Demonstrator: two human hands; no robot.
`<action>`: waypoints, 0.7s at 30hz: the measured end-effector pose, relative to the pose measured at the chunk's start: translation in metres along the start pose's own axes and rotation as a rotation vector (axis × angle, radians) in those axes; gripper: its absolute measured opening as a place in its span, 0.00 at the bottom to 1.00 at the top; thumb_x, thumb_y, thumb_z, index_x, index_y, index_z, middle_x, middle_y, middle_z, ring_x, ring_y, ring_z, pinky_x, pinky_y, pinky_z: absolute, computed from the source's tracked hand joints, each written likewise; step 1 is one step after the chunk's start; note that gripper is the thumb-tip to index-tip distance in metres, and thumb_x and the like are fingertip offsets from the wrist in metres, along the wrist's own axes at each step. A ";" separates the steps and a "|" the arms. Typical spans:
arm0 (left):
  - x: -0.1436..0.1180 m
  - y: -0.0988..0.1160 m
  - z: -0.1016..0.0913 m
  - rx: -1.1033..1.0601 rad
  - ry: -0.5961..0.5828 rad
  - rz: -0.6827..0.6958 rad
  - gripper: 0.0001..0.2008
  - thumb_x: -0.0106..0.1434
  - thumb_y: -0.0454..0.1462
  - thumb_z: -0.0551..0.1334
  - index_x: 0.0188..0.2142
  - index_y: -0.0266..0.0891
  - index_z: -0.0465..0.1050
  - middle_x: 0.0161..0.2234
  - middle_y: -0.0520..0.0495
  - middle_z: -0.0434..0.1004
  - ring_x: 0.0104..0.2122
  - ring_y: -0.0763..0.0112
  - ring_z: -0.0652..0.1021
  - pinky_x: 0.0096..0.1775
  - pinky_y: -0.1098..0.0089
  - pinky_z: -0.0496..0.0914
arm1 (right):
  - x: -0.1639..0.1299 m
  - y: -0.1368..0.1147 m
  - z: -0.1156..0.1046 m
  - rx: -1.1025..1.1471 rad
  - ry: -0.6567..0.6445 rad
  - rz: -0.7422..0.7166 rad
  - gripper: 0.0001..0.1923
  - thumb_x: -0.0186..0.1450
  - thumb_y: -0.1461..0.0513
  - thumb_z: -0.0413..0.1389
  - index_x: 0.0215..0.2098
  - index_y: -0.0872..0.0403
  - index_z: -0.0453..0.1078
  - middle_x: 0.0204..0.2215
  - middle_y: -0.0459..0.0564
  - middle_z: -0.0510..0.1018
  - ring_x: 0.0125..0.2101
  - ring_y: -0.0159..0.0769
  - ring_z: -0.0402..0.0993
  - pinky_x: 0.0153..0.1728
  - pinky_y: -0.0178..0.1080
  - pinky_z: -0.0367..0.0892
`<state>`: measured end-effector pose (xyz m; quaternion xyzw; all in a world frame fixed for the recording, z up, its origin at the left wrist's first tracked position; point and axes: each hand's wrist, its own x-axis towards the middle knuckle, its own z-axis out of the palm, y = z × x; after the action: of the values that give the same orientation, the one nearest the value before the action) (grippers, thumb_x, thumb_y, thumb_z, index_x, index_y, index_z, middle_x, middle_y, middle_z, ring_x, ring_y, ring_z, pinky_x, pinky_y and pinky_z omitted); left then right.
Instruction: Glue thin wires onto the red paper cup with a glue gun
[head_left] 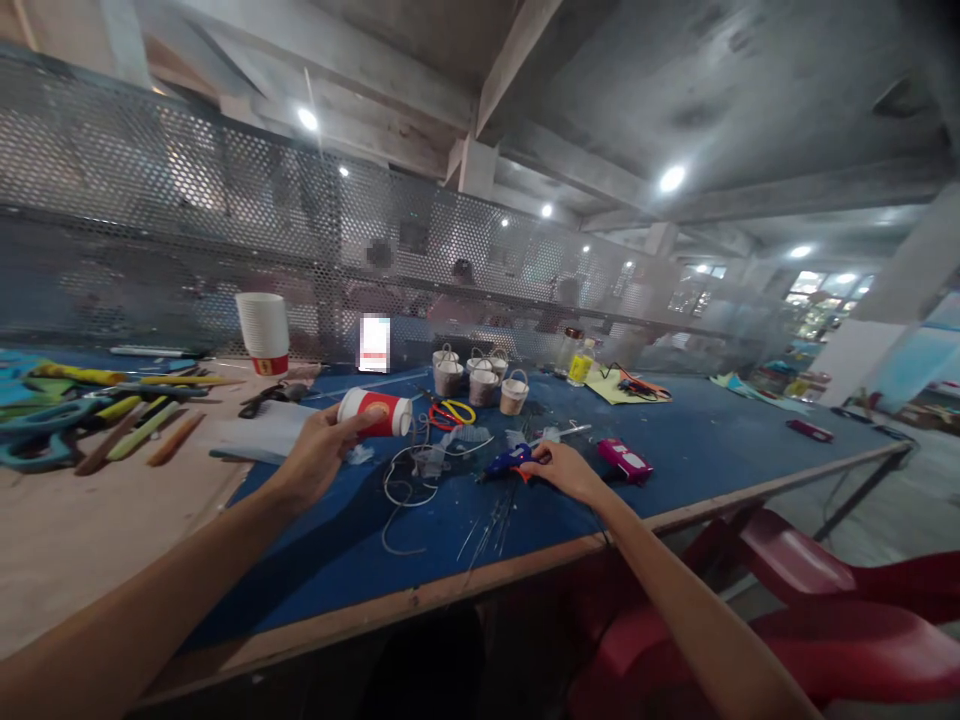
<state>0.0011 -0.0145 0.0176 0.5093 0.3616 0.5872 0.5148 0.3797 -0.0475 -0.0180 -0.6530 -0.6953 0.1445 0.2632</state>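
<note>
Head view: a red-and-white paper cup (375, 412) is gripped on its side by the left hand (321, 452). A blue glue gun (511, 461) is clasped by the right hand (566, 468), just right of the cup, above the blue felt table (337, 550).

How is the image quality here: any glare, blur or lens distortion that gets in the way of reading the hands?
Head view: wide-angle bending bows the table edge and mesh screen; ceiling lamps flare but cast no glare on the work; light is dim and soft. The left hand on the paper cup and right hand on the glue gun read clearly.
</note>
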 end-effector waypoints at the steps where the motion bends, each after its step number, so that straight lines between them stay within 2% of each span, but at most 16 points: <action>1: 0.000 0.000 0.000 0.001 -0.001 0.000 0.16 0.47 0.40 0.76 0.32 0.36 0.77 0.24 0.52 0.78 0.28 0.69 0.74 0.31 0.70 0.64 | 0.000 0.001 0.001 -0.016 -0.005 0.016 0.17 0.59 0.49 0.65 0.35 0.54 0.76 0.32 0.49 0.81 0.33 0.39 0.76 0.35 0.37 0.64; 4: -0.002 0.002 0.003 -0.006 -0.003 -0.004 0.14 0.48 0.39 0.76 0.29 0.37 0.77 0.23 0.52 0.78 0.27 0.69 0.74 0.31 0.70 0.65 | -0.001 -0.007 0.000 -0.094 0.038 -0.007 0.16 0.61 0.49 0.64 0.36 0.53 0.74 0.33 0.50 0.80 0.34 0.39 0.76 0.36 0.39 0.65; 6: -0.004 0.003 0.005 -0.019 -0.006 -0.010 0.13 0.48 0.39 0.76 0.29 0.37 0.76 0.23 0.53 0.77 0.26 0.70 0.73 0.31 0.70 0.65 | 0.001 -0.026 -0.003 -0.101 0.128 -0.075 0.15 0.62 0.50 0.63 0.37 0.54 0.74 0.37 0.51 0.79 0.35 0.39 0.76 0.38 0.40 0.66; 8: -0.006 0.004 0.008 -0.030 -0.015 -0.020 0.12 0.49 0.39 0.76 0.29 0.37 0.77 0.24 0.53 0.78 0.26 0.71 0.73 0.31 0.71 0.66 | 0.005 -0.054 -0.001 0.022 0.142 -0.181 0.13 0.66 0.52 0.60 0.40 0.53 0.74 0.39 0.50 0.79 0.37 0.38 0.76 0.41 0.40 0.67; 9: -0.006 0.004 0.008 -0.035 -0.022 -0.027 0.12 0.49 0.39 0.76 0.30 0.37 0.77 0.25 0.52 0.78 0.27 0.70 0.73 0.32 0.71 0.66 | 0.008 -0.069 0.002 0.139 0.107 -0.242 0.13 0.67 0.53 0.58 0.43 0.53 0.74 0.40 0.50 0.80 0.37 0.36 0.76 0.43 0.40 0.68; 12: -0.008 0.003 0.010 -0.048 -0.024 -0.036 0.12 0.50 0.40 0.76 0.31 0.38 0.79 0.27 0.51 0.79 0.28 0.70 0.75 0.32 0.71 0.67 | 0.020 -0.114 0.024 0.527 -0.130 -0.321 0.17 0.66 0.54 0.60 0.49 0.53 0.69 0.47 0.51 0.79 0.36 0.33 0.79 0.43 0.39 0.72; 15: -0.008 0.003 0.009 -0.039 -0.005 -0.015 0.11 0.50 0.39 0.76 0.31 0.38 0.80 0.27 0.51 0.79 0.27 0.71 0.74 0.31 0.72 0.67 | 0.032 -0.145 0.050 0.788 -0.321 -0.224 0.23 0.61 0.57 0.66 0.50 0.53 0.65 0.51 0.54 0.77 0.28 0.30 0.79 0.34 0.37 0.74; 18: -0.007 0.000 0.007 -0.004 0.012 0.006 0.10 0.51 0.39 0.75 0.30 0.39 0.80 0.25 0.52 0.78 0.24 0.72 0.73 0.28 0.72 0.65 | 0.039 -0.158 0.065 0.896 -0.470 -0.108 0.22 0.61 0.60 0.66 0.48 0.53 0.63 0.43 0.52 0.81 0.24 0.31 0.79 0.28 0.35 0.73; 21: -0.005 -0.003 0.004 0.026 0.040 0.004 0.11 0.51 0.41 0.75 0.29 0.39 0.79 0.22 0.53 0.76 0.20 0.74 0.69 0.23 0.72 0.61 | 0.043 -0.159 0.067 0.862 -0.462 -0.101 0.16 0.62 0.64 0.64 0.45 0.54 0.64 0.32 0.47 0.82 0.22 0.30 0.76 0.27 0.34 0.72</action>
<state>0.0057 -0.0190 0.0146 0.5048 0.3786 0.5934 0.4996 0.2101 -0.0126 0.0213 -0.4010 -0.6432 0.5473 0.3551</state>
